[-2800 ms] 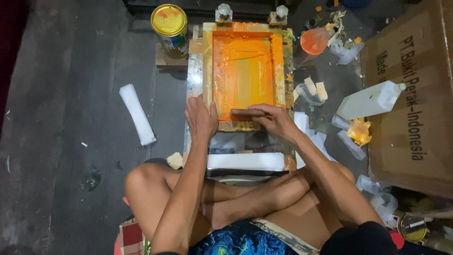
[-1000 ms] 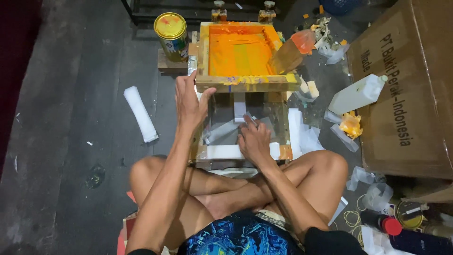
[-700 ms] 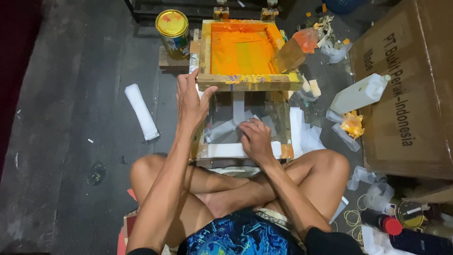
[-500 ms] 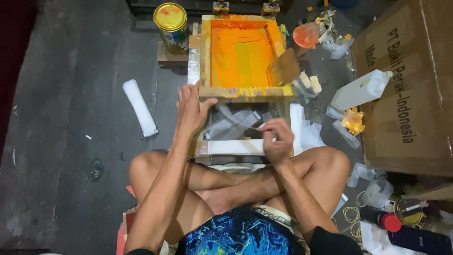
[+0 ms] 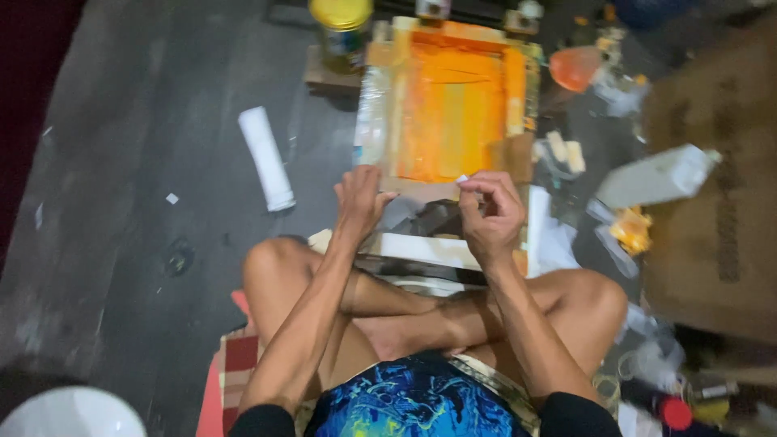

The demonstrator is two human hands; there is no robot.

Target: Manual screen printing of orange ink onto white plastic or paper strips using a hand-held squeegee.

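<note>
A wooden printing frame with an orange-inked screen is tilted up in front of me. My left hand holds its near left edge. My right hand hovers over the base below, fingers pinched on a small white piece. Under the frame lie dark and white sheets on the printing base. I sit cross-legged on the floor.
A yellow-lidded tin stands at the far left of the frame, a white roll lies on the floor to the left. A white bottle, orange-stained rags and a cardboard box crowd the right.
The screen frame was lifted off the base by my left hand. My right hand left the squeegee, reached under the frame and came up pinching a small white piece.
</note>
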